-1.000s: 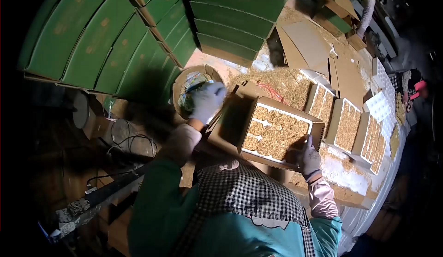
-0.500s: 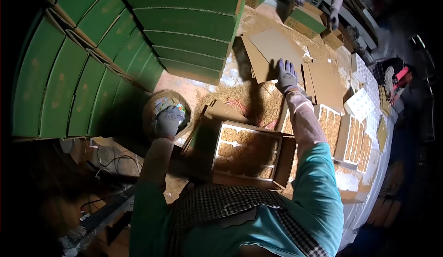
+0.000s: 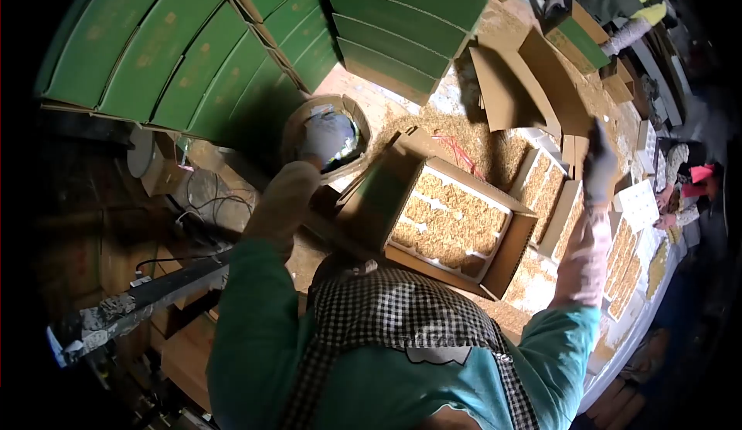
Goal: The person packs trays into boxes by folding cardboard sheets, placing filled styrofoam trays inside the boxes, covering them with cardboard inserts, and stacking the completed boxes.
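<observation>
My left hand (image 3: 326,135), in a pale glove, reaches into a round tub (image 3: 292,127) that holds small colourful packets. Its fingers point down among the packets and are hidden. My right hand (image 3: 601,169), in a grey-purple glove, is closed at the lower corner of a brown cardboard sheet (image 3: 558,82), which stands tilted up off the table. In front of my apron, between my arms, sits an open cardboard box (image 3: 506,271). Inside it lies a white tray (image 3: 495,238) covered with golden, husk-like flakes.
Green boxes (image 3: 390,40) are stacked high at the left and back. Several flake-filled trays (image 3: 541,179) stand to the right. Red strips (image 3: 460,156) lie among loose flakes. Co-workers' gloved hands and sleeves (image 3: 630,34) show at the back right, near another green box (image 3: 576,44).
My right hand has gone from lying spread on the flat cardboard to gripping a sheet, now raised and tilted. My left hand stays in the tub. The view has shifted left.
</observation>
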